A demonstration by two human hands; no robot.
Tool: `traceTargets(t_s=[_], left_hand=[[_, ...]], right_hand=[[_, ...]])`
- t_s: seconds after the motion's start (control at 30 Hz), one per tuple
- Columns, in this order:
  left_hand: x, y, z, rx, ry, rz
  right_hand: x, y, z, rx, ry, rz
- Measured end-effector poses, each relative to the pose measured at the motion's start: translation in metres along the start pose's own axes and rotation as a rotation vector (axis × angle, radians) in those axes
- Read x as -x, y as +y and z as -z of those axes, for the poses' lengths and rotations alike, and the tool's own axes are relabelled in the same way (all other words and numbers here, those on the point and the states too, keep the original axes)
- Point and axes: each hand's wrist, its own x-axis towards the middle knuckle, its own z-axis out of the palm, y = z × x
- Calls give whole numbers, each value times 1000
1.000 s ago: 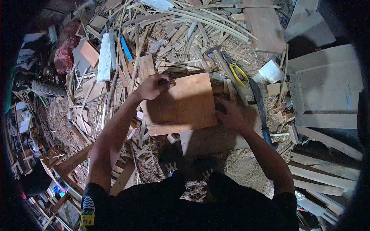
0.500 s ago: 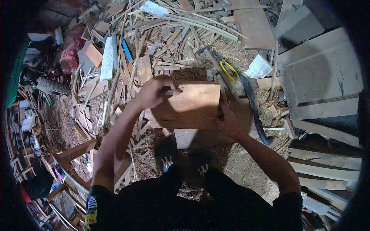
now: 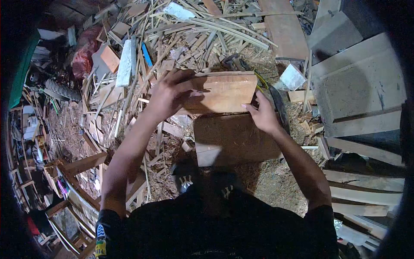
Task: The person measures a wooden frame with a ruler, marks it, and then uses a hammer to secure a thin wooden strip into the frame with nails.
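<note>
Head view: a wooden board (image 3: 222,94) sits just above the middle, lit on its face and held between the person's two hands, which are apart from each other. The left hand (image 3: 171,91) is on the board's nine o'clock end, fingers bent over its upper part and thumb across the face. The right hand (image 3: 263,113) takes the corner at four o'clock, thumb tip on the face; how its other fingers sit behind the edge I cannot tell.

Taking the held board as the clock's centre, a wider board (image 3: 235,140) lies on the ground toward six o'clock, mostly in shadow; whether the two touch is unclear. Two dark shoes (image 3: 183,178) with pale marks stand between six and seven. A yellow handle (image 3: 260,85) peeps out at two o'clock, partly hidden, and a dark curved bar (image 3: 282,114) runs behind the right hand, between three and four. Just short of three is a white block (image 3: 293,77), with a large panel (image 3: 362,84) well beyond it. Thin wood strips (image 3: 224,32) lie heaped at twelve. At ten o'clock lies a blue strip (image 3: 147,55), with a long white slab (image 3: 124,64) next to it, and a wheel (image 3: 62,90) is far out at nine.
</note>
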Motion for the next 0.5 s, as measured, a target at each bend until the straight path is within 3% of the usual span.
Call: traceTargets(t_s=[0.27, 0.5], left_hand=[[-22, -2, -14, -46, -11, -132], [-17, 4, -24, -10, -3, -81]], right_hand=[[-4, 29, 2, 34, 56, 6], [1, 29, 0, 58, 53, 37]])
